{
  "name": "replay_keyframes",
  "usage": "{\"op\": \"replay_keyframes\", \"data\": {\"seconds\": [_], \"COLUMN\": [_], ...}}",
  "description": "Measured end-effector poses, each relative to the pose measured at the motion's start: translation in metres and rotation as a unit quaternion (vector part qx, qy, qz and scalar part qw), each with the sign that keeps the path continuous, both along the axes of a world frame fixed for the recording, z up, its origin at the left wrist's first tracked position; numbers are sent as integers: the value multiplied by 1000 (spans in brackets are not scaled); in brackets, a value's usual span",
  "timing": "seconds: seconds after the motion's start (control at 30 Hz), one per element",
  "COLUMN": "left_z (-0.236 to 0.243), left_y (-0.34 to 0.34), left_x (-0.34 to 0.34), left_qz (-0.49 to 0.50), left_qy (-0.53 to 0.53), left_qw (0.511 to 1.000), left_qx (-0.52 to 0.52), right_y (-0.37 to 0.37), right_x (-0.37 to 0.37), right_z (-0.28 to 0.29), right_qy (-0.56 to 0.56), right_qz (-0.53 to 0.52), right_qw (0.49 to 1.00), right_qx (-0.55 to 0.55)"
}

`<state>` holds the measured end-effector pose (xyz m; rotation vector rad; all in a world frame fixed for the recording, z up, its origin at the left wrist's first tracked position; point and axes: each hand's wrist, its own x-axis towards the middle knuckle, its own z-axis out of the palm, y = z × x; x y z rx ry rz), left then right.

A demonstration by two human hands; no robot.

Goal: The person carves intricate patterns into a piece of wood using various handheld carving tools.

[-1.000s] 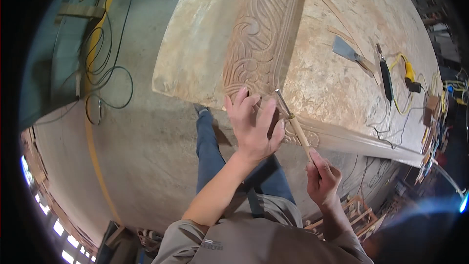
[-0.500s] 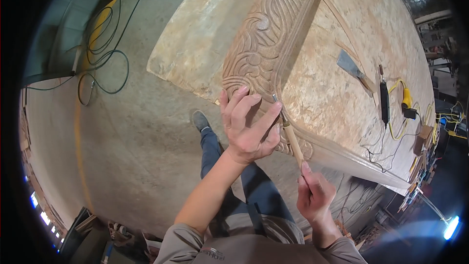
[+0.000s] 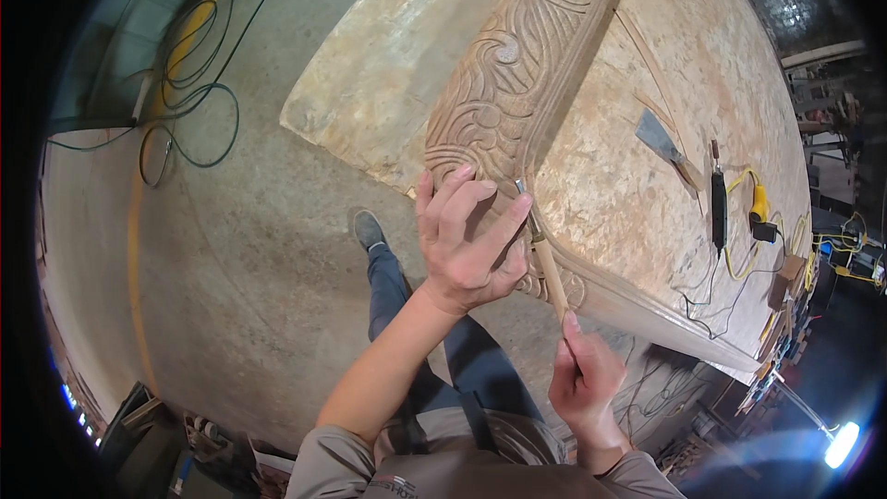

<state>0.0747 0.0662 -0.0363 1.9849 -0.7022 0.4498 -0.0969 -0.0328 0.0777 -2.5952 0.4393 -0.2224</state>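
Observation:
A long wooden piece carved with raised scrolls lies across a pale slab table. My left hand rests over its near end, with several fingers spread on the wood. Its index fingertip and thumb meet at the metal shank of a carving chisel. My right hand is wrapped around the butt of the chisel's light wooden handle. The blade's tip points away from me, against the carved border; the exact cutting contact is too small to make out. Part of the carving is hidden under my left hand.
To the right on the slab lie a scraper, a thin wood strip, a black pen-shaped tool with a cord, and a yellow connector. A coiled cable lies on the floor at left. A lamp glows at lower right.
My view has turned slightly, so the surroundings shift in the picture. My right hand and the chisel's handle end sit a little further left; both hands keep their hold.

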Motion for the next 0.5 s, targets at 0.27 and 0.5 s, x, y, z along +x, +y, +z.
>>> {"op": "replay_keyframes", "data": {"seconds": [0.27, 0.5], "left_z": [0, 0], "left_y": [1, 1], "left_x": [-1, 1], "left_qz": [4, 4], "left_qy": [3, -3], "left_qw": [1000, 1000], "left_qx": [17, 11], "right_y": [1, 2], "right_x": [2, 3], "right_z": [-4, 1], "right_qy": [6, -18], "right_qz": [-6, 3], "right_qw": [1000, 999], "right_qx": [12, 37]}}
